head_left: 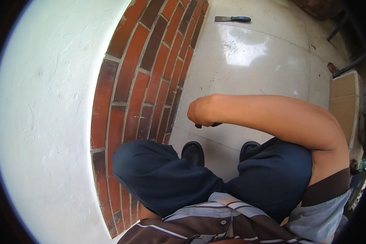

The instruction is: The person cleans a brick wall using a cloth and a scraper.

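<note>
My right hand is closed round a small dark object in front of my knees, just above the floor and close to the brick facing. Only bits of the dark object show below the fist, so I cannot make out what it is. My left hand is out of sight; a bit of the left arm shows beside my left thigh, near the bricks. A scraper with a metal blade and a blue and black handle lies on the tiled floor farther ahead.
Red and brown bricks line the lower wall at left, below a white plastered wall. A cardboard box stands at the right, near dark metal legs. My black shoes rest on the floor.
</note>
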The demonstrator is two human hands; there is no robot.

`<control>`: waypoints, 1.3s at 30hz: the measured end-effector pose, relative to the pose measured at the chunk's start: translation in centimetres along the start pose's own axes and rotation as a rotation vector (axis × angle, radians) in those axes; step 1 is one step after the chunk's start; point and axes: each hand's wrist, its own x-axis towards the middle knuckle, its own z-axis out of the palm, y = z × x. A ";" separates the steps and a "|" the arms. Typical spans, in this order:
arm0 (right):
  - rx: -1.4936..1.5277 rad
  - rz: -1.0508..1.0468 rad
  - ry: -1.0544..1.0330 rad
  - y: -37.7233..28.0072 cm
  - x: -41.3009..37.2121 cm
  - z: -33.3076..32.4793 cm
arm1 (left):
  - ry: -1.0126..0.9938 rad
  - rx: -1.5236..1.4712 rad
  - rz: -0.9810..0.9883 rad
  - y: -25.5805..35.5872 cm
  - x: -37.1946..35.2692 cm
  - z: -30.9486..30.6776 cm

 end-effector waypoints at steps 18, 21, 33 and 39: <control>0.319 0.273 1.703 13.1 5.1 -17.1 | -0.236 -0.263 0.091 1.5 1.9 -4.8; 0.718 0.208 1.848 4.3 10.2 -14.8 | -0.242 -0.232 0.209 3.9 -0.7 -3.5; 0.612 -0.037 2.012 -1.3 12.0 -14.2 | -0.433 0.535 1.031 13.2 -4.3 4.2; 0.796 0.073 2.126 9.1 10.3 -20.7 | -0.244 1.027 0.901 12.5 -5.0 5.0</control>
